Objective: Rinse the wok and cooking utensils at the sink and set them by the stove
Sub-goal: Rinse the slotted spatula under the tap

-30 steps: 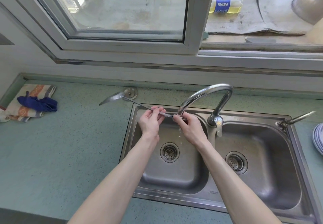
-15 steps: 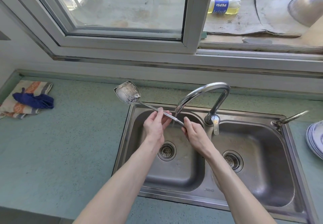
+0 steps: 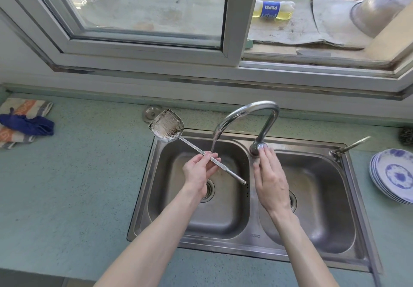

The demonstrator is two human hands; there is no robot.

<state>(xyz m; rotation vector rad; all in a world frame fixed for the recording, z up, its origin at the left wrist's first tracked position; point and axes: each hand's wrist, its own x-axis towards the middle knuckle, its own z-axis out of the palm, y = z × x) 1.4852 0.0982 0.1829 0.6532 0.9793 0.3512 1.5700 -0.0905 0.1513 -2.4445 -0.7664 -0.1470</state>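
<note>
At the kitchen sink: your left hand (image 3: 199,171) grips the thin handle of a long-handled stainless steel wok spatula (image 3: 167,125), fingers and thumb curled round the shaft about midway. The spatula slants up-left, its broad scoop over the sink's back-left corner and the green speckled countertop (image 3: 78,186), its butt end pointing down-right over the left basin. Your right hand (image 3: 269,175) is released, fingers straight and together, fingertips resting on the lever at the base of the curved chrome gooseneck tap (image 3: 248,113), btwn the 2 basins. Water runs from the spout in a thin stream, falling just beside your left fingers into the left basin of the stainless steel double-bowl sink (image 3: 252,239). Both drains show; the right basin's is partly hidden by your right wrist.

Far left on the counter: a striped orange-and-grey cloth (image 3: 20,107) w/ a dark blue rag (image 3: 29,124) lying on it. Far right: a stack of blue-and-white patterned plates (image 3: 395,175), and a dark scouring pad (image 3: 405,135) near the wall. Outside the open window, a yellow-filled plastic Pepsi bottle (image 3: 273,9) lies on its side on the ledge, near an upturned metal bowl (image 3: 380,7).
</note>
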